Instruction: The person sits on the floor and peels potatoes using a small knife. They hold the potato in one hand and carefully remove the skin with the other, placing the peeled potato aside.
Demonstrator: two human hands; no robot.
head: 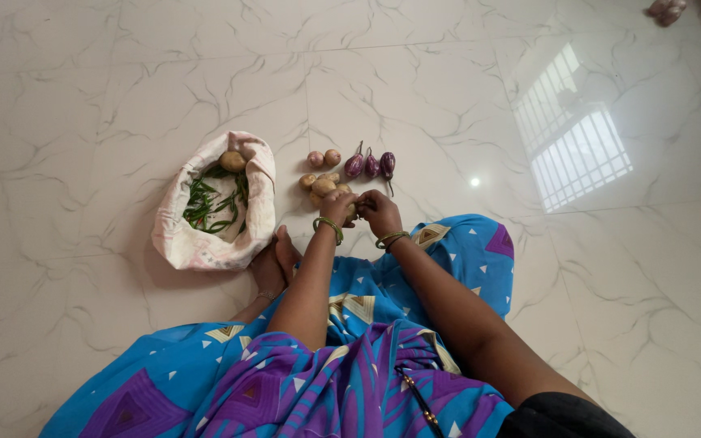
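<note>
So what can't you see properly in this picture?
- What the left hand and right hand hold together: head view, the fingers cover it.
- The bottom of the cloth bag: green chillies and a potato hide what lies under them.
- The pinkish thing at the top right: cut off by the edge, too small to tell.
- The person's right foot: under the blue cloth.

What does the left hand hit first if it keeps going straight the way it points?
Probably the small pile of potatoes right in front of the left hand, which points away from the body. The hand already looks to be at the pile's near edge; depth is hard to judge from above.
</note>
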